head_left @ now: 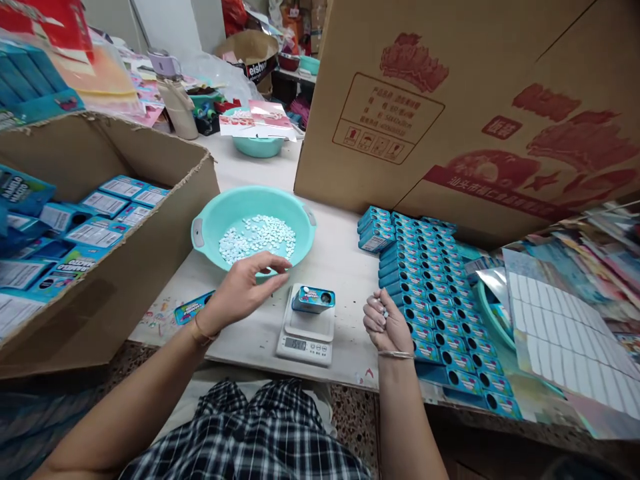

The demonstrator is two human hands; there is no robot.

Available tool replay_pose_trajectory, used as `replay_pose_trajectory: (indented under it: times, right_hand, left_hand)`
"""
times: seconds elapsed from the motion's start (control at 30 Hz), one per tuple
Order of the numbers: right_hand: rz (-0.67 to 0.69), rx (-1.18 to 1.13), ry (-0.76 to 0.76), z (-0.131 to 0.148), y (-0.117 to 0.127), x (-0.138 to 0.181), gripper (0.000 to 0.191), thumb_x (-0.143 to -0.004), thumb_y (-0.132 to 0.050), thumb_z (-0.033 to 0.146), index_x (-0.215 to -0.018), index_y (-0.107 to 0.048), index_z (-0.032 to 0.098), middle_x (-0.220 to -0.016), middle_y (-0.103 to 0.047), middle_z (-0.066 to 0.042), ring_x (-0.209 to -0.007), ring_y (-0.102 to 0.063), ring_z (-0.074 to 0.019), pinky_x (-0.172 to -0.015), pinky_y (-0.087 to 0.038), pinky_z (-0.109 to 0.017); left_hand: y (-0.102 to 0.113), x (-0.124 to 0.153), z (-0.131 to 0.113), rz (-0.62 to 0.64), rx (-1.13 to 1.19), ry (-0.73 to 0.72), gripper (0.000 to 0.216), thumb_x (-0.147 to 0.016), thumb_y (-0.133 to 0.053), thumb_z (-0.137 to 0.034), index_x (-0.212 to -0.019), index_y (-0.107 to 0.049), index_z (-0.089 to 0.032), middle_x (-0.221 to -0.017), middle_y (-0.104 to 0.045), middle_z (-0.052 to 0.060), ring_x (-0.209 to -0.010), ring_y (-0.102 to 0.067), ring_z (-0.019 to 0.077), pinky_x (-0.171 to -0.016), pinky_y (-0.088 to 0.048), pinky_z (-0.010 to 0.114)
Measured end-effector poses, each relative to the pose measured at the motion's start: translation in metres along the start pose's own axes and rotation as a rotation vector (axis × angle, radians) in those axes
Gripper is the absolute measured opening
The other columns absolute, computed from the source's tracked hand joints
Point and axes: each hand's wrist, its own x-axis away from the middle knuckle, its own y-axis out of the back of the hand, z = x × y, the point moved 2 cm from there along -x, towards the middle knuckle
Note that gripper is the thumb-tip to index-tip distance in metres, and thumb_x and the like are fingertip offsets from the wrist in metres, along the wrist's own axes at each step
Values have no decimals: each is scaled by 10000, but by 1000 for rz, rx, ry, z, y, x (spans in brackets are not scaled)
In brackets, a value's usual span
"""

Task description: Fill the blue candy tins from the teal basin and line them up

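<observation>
My left hand [250,290] hovers over the near rim of a turquoise basin [205,193], thumb and fingers apart and holding nothing. Small pale candy tablets [265,233] lie in that basin. Just right of the hand, a white digital scale [306,350] carries a small blue candy box [314,301] with a dark round hole in its top. One white tablet shows at the box's left end. To the right of the scale, my right hand [386,321] is curled closed around several pale tablets, a few visible between the fingers.
Rows of blue boxes [433,280] stand at the right, before a tall carton [470,100]. An open carton [165,233] of blue boxes is at left. One flat blue box [193,308] lies near the front edge. Label sheets [570,327] overhang another basin at right.
</observation>
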Motion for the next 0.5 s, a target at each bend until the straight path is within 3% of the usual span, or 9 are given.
replay_pose_trajectory:
  times: [0.27, 0.4, 0.5]
  right_hand:
    - [35, 273, 34, 2, -21, 5, 264, -717, -792, 331, -780, -602, 159, -567, -416, 88, -363, -285, 10, -301, -212, -92]
    - [51, 265, 46, 2, -28, 1, 281, -703, -801, 343, -780, -603, 160, -557, -402, 95, -359, -274, 11, -297, -207, -90]
    - [47, 203, 63, 3, -24, 0, 283, -701, -801, 344, -776, -595, 164, -554, -390, 101, -353, -252, 13, -291, -196, -90]
  left_hand:
    - [-26, 11, 10, 90, -137, -48, 181, -923, -536, -285, -1052, -633, -204, -1025, -648, 54, -990, -605, 189, -899, -486, 356]
    - [-48, 8, 15, 181, -336, -136, 543, -837, -656, -322, -1331, -469, -197, -1286, -539, 117, -1192, -500, 275, -1002, -453, 448]
    - [-64, 3, 18, 217, -499, -172, 692, -781, -705, -295, -1385, -390, -177, -1345, -491, 139, -1227, -461, 321, -996, -461, 484]
